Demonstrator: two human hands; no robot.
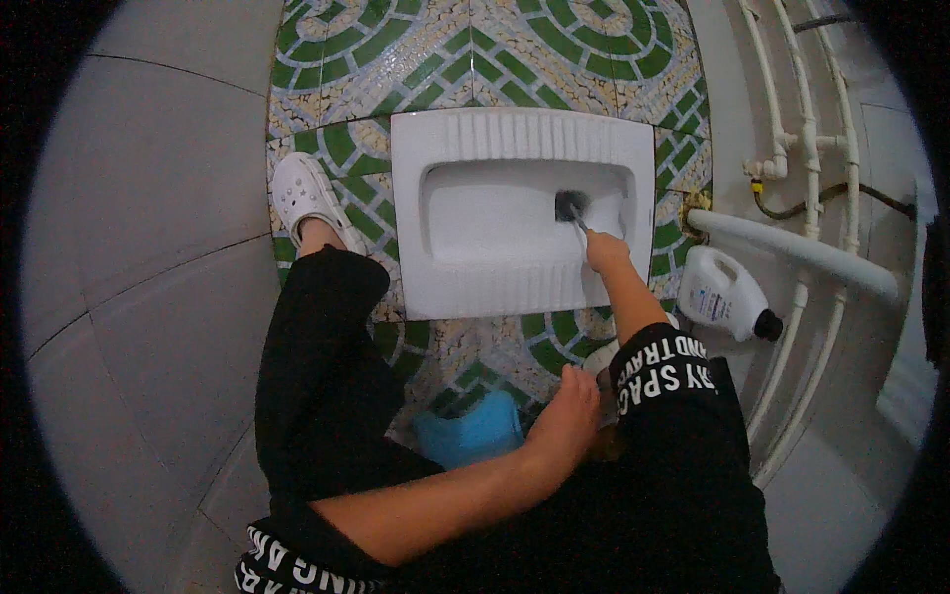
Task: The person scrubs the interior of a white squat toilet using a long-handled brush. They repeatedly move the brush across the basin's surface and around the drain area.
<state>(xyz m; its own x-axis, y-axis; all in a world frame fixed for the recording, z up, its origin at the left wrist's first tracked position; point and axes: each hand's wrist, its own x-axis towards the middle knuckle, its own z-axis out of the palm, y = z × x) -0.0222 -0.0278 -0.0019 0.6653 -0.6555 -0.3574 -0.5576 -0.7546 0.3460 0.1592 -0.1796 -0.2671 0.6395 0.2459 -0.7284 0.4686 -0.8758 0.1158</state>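
Observation:
My right hand (607, 251) is closed around the handle of a toilet brush (571, 206). The brush's dark bristle head lies in the basin of a white ceramic squat toilet (512, 289), towards the basin's right end. My left hand (571, 405) rests near my right knee, below the toilet, with the forearm across my lap. It appears to hold nothing, but how far its fingers are apart is unclear. Both forearms are bare below black sleeves.
White pipes (809, 163) run along the right wall, and a thick white pipe (794, 249) juts out above a white plastic bottle (716, 289) with a black cap. Something blue, perhaps plastic (475, 431), is between my legs. My white clog (300, 189) stands left of the toilet on patterned tiles.

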